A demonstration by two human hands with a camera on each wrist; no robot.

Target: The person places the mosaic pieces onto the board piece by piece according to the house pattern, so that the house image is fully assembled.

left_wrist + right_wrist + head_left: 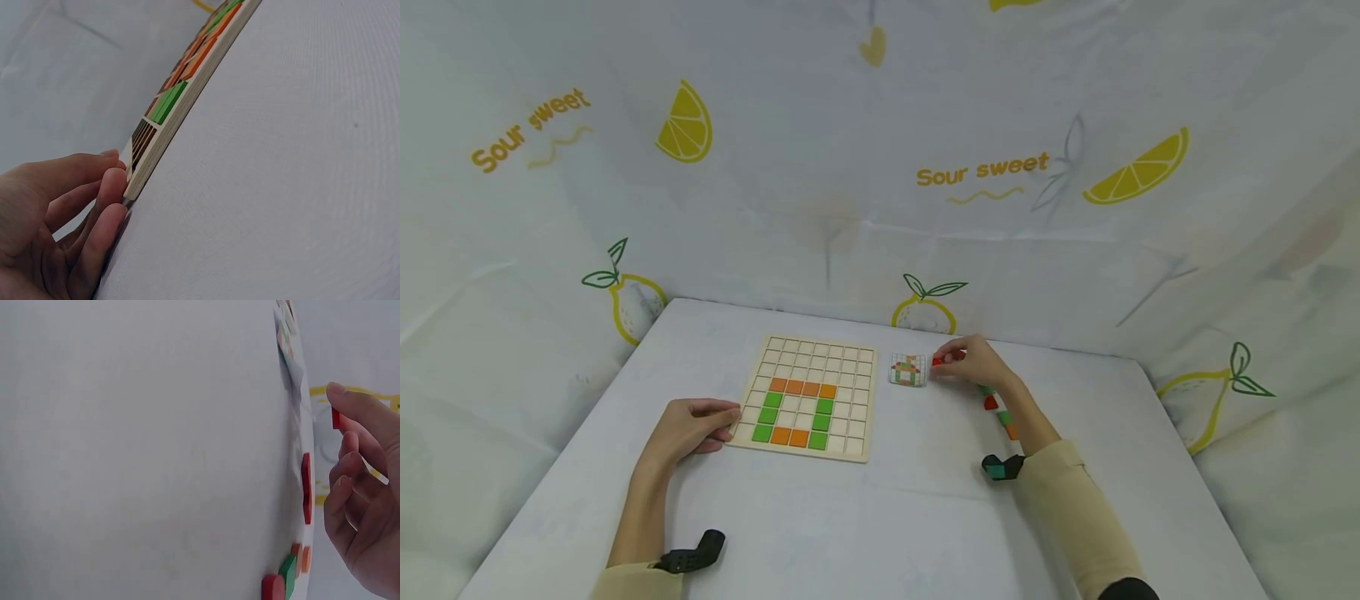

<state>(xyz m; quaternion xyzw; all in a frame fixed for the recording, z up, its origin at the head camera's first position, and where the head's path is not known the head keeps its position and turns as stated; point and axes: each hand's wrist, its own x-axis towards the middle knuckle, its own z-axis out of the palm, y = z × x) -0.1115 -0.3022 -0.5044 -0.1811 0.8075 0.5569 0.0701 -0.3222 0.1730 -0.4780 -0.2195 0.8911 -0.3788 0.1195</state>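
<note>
On brd (806, 406), grn/orng tiles (822, 422)

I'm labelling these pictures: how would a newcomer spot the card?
On the white table, find the wooden grid board. Between its right edge and the right hand lies the card. Unlike the plain tiles nearby, it carries a printed multicoloured pattern.

Lemon-printed cloth (820, 117) behind white table (857, 533)
</note>
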